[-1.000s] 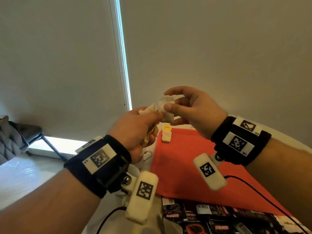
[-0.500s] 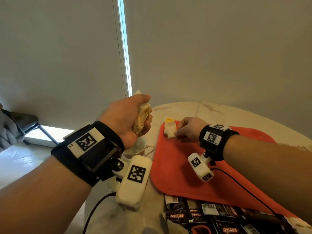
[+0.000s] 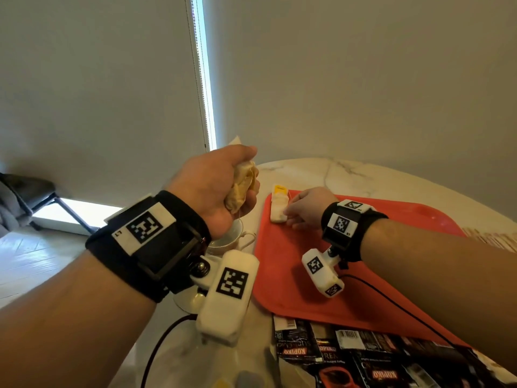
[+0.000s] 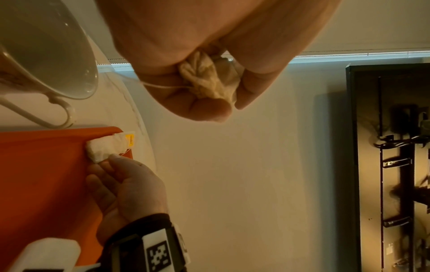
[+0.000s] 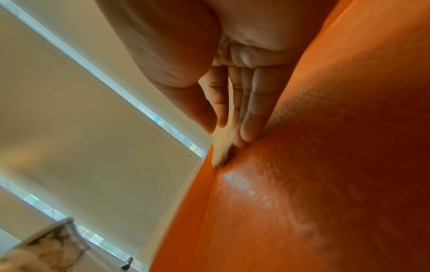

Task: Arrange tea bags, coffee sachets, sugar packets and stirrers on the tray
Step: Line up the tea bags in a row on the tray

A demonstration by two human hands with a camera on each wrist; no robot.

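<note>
From the head view, the left hand (image 3: 221,189) is clenched around a bunch of tea bags (image 3: 242,186), raised above a white cup (image 3: 229,239) on the marble counter (image 3: 363,175). The right hand (image 3: 305,208) rests relaxed fingertips against a tea bag (image 3: 278,207) lying at the far left corner of the red tray (image 3: 363,298). Coffee sachets (image 3: 349,357) lie at the tray's near edge.

The left wrist view shows the bunch (image 4: 209,79) crumpled inside curled fingers.

The right wrist view shows straight fingers (image 5: 249,117) touching the tea bag (image 5: 221,147) on the tray.
</note>
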